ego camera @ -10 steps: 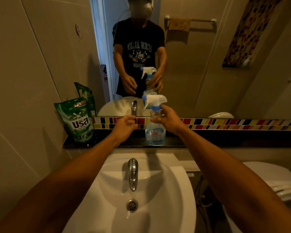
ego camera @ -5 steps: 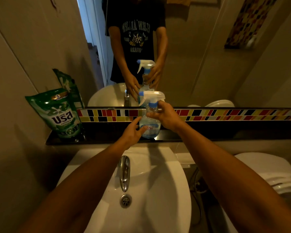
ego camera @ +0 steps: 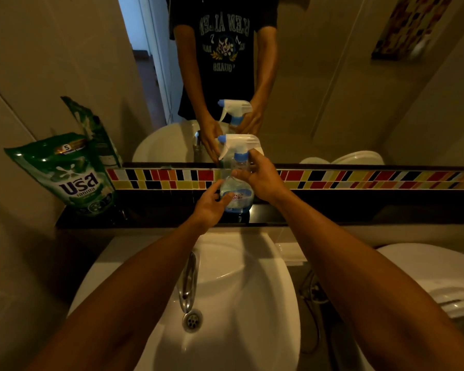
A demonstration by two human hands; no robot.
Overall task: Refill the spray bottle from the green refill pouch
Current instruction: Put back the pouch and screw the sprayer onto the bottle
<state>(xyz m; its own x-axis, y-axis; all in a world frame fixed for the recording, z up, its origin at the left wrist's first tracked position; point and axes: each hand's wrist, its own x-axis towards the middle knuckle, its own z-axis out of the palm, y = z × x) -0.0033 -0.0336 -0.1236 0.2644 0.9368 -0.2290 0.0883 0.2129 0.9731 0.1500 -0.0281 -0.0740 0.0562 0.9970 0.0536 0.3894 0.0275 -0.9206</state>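
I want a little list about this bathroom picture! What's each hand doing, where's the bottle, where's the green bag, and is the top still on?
right hand: gripping the spray bottle at its neck
left hand: fingers touching the bottle's body
bottle place: upright on the dark shelf above the sink
trigger top: on
green refill pouch: leaning against the wall at the shelf's left end, untouched

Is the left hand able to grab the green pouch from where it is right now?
Probably yes. The left hand is open beside the spray bottle, holding nothing, and the green pouch leans against the wall further left on the same dark shelf, with nothing between them.
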